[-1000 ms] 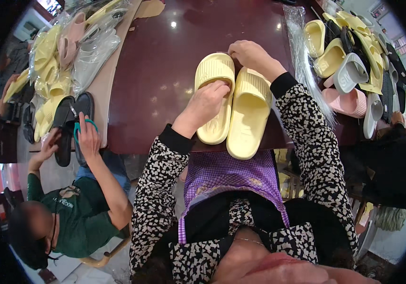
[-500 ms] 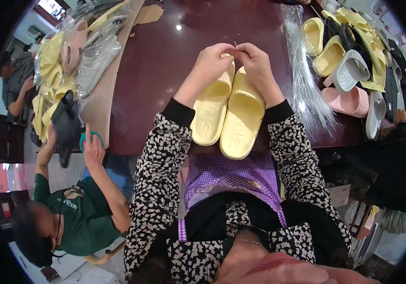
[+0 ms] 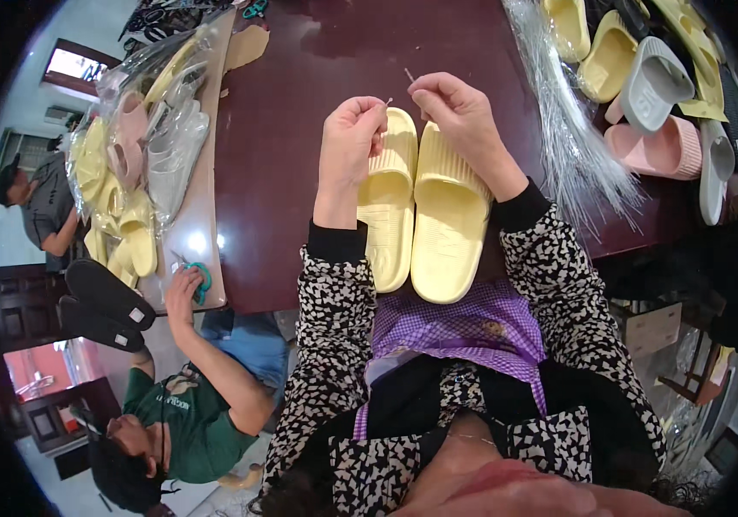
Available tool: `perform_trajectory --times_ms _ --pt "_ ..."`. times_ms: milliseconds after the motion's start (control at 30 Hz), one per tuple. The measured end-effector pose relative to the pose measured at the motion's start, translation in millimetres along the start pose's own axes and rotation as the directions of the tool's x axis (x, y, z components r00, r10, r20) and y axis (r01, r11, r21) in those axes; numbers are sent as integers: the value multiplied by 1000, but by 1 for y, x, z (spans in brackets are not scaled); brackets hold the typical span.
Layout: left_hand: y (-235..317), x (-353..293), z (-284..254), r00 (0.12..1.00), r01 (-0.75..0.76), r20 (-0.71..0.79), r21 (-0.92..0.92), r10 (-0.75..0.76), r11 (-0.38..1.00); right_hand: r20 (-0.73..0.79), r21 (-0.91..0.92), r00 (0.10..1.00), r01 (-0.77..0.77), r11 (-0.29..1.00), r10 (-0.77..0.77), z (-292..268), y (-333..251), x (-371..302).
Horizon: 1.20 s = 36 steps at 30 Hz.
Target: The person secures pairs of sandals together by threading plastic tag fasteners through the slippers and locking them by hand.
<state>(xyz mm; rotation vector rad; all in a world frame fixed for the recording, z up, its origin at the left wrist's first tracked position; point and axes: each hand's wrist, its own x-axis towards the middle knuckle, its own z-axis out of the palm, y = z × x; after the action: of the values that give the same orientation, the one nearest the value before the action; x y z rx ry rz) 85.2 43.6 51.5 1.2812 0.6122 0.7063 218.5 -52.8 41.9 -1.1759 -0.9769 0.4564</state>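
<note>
Two yellow slippers (image 3: 451, 233) are lying side by side at the edge of a dark red table (image 3: 300, 172).
In the head view, the left hand (image 3: 353, 142) and right hand (image 3: 464, 112), partly hiding them, are each pinching a thin strand (image 3: 409, 74), hard to make out; clear plastic (image 3: 178, 164) is enclosing yellow, pink and gray slippers.

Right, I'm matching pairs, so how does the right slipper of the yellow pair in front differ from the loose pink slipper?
The right yellow slipper is pale yellow, the pink slipper soft pink. The yellow slipper points forward; the pink slipper, rightward. The yellow slipper lies by the right hand; the pink slipper, farther right. Both have ribbed straps.
</note>
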Motion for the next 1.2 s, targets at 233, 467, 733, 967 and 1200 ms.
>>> perform_trajectory --times_ms 233,467,733,967,1200 --pt "-1 -2 -1 1000 -18 -16 -111 16 994 126 -409 985 160 898 -118 5 -12 -8" --pt "-2 -5 -5 999 -43 15 -122 45 992 132 -405 983 172 898 -129 8 -12 -10" --pt "-4 -3 -8 996 -34 74 -139 44 990 141 -396 982 169 903 -122 6 -12 -10" --pt "-4 -2 -11 989 -9 146 -129 28 992 158 -449 964 261 854 -212 4 -9 -10" --pt "-2 -4 -9 990 -17 136 -76 27 997 156 -457 976 209 864 -153 5 -11 -11"
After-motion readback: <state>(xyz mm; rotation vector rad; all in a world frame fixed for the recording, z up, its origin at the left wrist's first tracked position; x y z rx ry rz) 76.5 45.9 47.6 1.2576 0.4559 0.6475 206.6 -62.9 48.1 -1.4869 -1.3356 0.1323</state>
